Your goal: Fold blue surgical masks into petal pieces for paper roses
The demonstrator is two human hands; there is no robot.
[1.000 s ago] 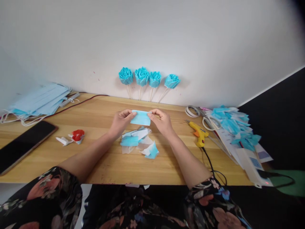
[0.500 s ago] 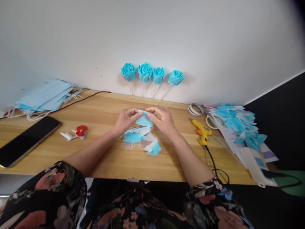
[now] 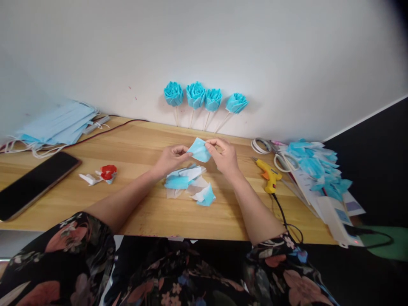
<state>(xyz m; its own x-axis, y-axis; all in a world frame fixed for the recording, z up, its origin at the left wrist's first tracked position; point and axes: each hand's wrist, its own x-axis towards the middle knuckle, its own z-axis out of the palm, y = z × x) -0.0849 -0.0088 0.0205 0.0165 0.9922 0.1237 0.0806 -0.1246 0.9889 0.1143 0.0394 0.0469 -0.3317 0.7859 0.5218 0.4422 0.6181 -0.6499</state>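
A small square of light blue mask fabric (image 3: pixel 200 150) is held up between my two hands, above the middle of the table. My right hand (image 3: pixel 223 155) pinches its upper right corner between thumb and fingers. At its left corner, my left hand (image 3: pixel 172 160) has thumb and fingers closed on the edge. Just below lie loose fabric scraps (image 3: pixel 178 181), blue and white, some overlapping. Against the wall lean several blue fabric roses (image 3: pixel 195 95) on thin sticks.
To the right lie a yellow glue gun (image 3: pixel 269 175) with its cord, scissors (image 3: pixel 286 162), a tape roll (image 3: pixel 261 145), a pile of blue fabric pieces (image 3: pixel 314 161) and a white power strip (image 3: pixel 334 219). At left are face masks (image 3: pixel 59 123), a phone (image 3: pixel 35 182) and a red-white scrap (image 3: pixel 107 173).
The blue square has been raised and turned, showing more of its face. My right hand has moved slightly up and right, while the left stays near its place.
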